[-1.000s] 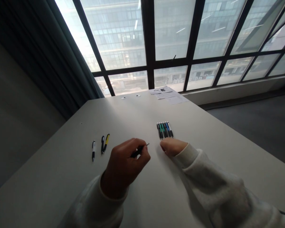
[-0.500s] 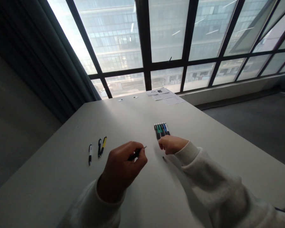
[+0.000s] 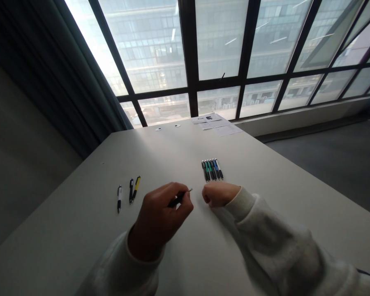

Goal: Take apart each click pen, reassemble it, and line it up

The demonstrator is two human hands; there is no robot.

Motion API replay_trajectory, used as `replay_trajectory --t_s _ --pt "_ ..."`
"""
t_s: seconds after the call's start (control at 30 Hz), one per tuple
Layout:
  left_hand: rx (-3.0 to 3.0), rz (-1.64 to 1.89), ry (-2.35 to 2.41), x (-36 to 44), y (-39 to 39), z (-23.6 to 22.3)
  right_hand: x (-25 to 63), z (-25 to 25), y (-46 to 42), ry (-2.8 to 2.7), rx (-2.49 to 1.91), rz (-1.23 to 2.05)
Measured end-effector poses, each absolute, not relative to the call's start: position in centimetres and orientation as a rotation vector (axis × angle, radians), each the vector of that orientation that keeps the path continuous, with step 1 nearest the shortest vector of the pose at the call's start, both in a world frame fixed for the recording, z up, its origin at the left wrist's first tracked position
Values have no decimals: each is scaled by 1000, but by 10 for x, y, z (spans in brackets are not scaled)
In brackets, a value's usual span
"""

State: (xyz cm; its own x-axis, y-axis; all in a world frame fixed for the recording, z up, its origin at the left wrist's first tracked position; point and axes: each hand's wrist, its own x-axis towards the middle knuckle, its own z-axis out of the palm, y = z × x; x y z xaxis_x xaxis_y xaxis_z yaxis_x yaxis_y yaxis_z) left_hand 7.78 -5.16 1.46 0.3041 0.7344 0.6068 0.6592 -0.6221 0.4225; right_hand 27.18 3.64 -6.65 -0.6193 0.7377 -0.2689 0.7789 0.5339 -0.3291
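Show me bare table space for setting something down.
Bare tabletop: the wide patch beyond the left hand, between the yellow pen and the pen row; right of that row to the tabletop's right edge; left of the lone white pen. Crowded: between the held pen and the right hand, close by the row.

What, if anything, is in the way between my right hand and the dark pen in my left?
Nothing visible: the tip of the dark pen in your left hand points across a gap toward your right hand. The row of pens lies beyond your right hand, outside that gap.
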Motion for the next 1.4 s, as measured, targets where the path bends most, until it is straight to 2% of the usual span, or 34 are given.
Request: replay_trajectory --t_s 0.3,0.77,0.97,1.07,1.2,1.3,1.4 --pt "2444 1204 1295 78 -51 14 286 -62 42 2561 1625 -551" --pt "2455 1199 1288 78 -50 14 279 -71 41 2495 1574 -633" --pt "2440 1192 1297 78 -51 16 295 -40 40 2580 1597 -668" --pt "2417 1227 1292 80 -52 15 301 -11 28 2938 1474 -1088" --pt "2390 1229 1267 81 -53 13 291 16 4 3100 1003 -1897" --pt "2384 1237 1250 82 -53 15 280 19 -6 3075 830 -2175" --pt "2386 1248 1243 83 -53 16 274 14 -6 3088 854 -2271"
